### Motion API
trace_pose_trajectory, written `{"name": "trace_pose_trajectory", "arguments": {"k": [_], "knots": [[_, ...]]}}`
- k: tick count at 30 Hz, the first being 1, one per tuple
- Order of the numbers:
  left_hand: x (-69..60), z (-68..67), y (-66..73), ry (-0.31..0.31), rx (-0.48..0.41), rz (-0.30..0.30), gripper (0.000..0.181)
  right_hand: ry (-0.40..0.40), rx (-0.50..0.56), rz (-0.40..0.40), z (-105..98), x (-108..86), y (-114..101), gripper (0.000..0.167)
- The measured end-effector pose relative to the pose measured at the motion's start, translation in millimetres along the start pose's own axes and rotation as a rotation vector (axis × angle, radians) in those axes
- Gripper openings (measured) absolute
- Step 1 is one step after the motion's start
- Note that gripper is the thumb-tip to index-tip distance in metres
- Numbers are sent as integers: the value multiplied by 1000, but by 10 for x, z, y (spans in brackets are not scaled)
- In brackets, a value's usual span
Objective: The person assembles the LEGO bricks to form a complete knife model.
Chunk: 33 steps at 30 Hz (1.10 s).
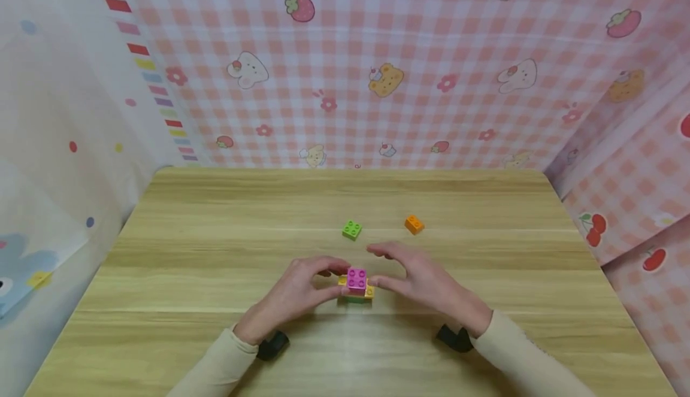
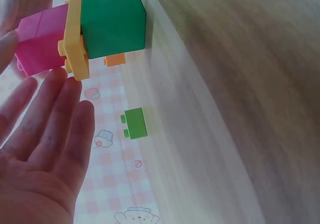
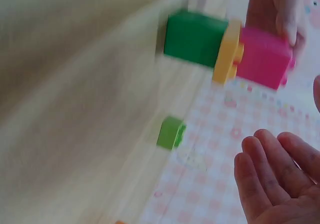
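Note:
A small stack stands on the table: a pink brick [image 1: 356, 278] on top, a thin yellow plate [image 1: 369, 291] under it, a dark green block [image 2: 115, 24] at the bottom. My left hand [image 1: 293, 292] is at the stack's left side, thumb in front and fingers behind, pinching the pink brick [image 3: 262, 58]. Its fingers are fairly straight in the left wrist view. To the right, my right hand [image 1: 426, 280] is spread with thumb and fingers apart, holding nothing; its thumb tip lies close beside the stack. Whether that thumb touches is unclear.
Beyond the hands, a light green brick [image 1: 352, 230] lies on the wooden table [image 1: 242, 205], with an orange brick [image 1: 414, 224] to its right. Patterned cloth [image 1: 334, 55] hangs behind the table and at both sides. Dark wrist-worn pieces show under both wrists.

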<state>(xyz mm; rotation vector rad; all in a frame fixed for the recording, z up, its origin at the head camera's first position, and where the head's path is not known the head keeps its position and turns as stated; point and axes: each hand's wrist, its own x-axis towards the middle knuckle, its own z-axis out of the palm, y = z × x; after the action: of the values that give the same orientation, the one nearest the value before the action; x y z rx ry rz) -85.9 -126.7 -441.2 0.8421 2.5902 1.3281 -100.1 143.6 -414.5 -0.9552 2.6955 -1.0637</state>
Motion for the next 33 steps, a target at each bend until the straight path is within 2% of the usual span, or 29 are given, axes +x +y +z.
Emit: {"name": "trace_pose_trajectory", "arguments": {"k": [9, 24, 33], "knots": [[14, 20, -6, 10, -2, 56, 32, 47, -37, 31, -79, 283, 159, 47], [2, 22, 16, 20, -10, 44, 28, -77, -60, 119, 8, 711, 323, 57], [9, 28, 16, 20, -21, 54, 28, -154, -68, 107, 104, 917, 406, 61]]}}
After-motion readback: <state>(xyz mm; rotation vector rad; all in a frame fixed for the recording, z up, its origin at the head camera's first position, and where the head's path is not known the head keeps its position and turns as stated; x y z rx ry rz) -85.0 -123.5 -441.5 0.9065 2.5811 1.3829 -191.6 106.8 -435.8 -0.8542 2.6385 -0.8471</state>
